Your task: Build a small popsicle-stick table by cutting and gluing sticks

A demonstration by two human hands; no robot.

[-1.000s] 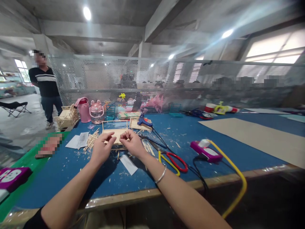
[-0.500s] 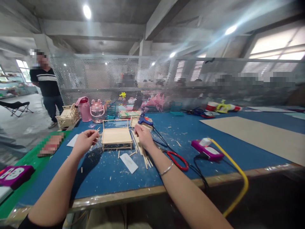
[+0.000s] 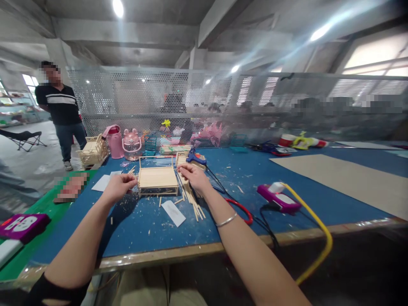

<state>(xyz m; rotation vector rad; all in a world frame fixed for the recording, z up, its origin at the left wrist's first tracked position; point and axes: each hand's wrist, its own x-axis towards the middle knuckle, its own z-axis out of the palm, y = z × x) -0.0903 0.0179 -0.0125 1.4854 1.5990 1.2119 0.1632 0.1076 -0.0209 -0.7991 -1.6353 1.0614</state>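
Note:
A small wooden bed-like frame (image 3: 157,177), made of thin sticks with a flat slab, stands on the blue tabletop. My left hand (image 3: 120,187) is closed in a pinch at its left side, fingertips close to the corner post. At the right end, my right hand (image 3: 194,177) also pinches, its fingertips by the frame's upper right corner. Whatever lies between the fingers of either hand is too small to make out. Thin wooden sticks (image 3: 195,203) lie below my right hand. Behind that hand rests a blue glue gun (image 3: 195,157).
Red-handled pliers or scissors (image 3: 245,214) and a purple power strip (image 3: 280,199) with a yellow cable lie to the right. A white paper slip (image 3: 174,213) is in front. Pink bottles (image 3: 131,144) and a stick-built model (image 3: 93,151) stand at back left. A person stands beyond.
My left hand has moved right, up to the frame's left side. My right fingertips have shifted slightly left, toward its upper right corner. The view has shifted a little.

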